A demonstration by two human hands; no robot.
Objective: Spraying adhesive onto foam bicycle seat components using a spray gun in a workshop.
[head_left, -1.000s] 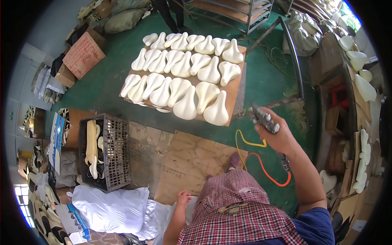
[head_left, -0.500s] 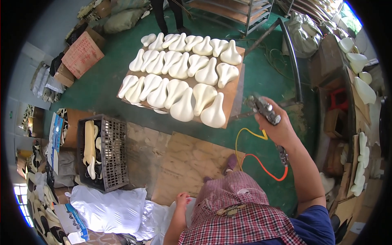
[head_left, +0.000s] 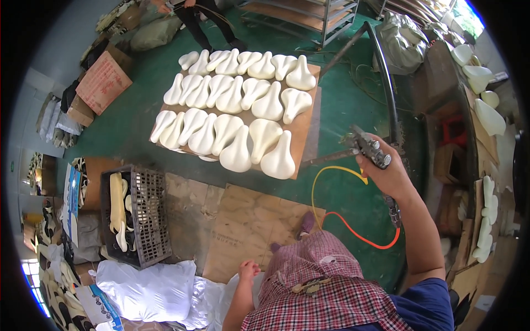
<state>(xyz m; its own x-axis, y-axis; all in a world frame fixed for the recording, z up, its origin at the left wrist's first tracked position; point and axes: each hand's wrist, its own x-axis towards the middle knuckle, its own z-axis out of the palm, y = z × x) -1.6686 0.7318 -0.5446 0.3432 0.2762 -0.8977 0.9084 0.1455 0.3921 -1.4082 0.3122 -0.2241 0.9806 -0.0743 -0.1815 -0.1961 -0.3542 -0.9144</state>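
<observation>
Right hand (head_left: pixel 389 174) clenched, left hand (head_left: pixel 248 270) loose

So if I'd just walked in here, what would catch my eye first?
Most likely the rows of cream-white saddle-shaped foam pieces laid out on a brown board on the green floor, in the upper middle of the view. Next, the right hand at the right, gripping a metal spray gun aimed toward that board, with yellow and orange hoses curling below it. At lower left, a dark plastic crate holds a few more pieces.
</observation>
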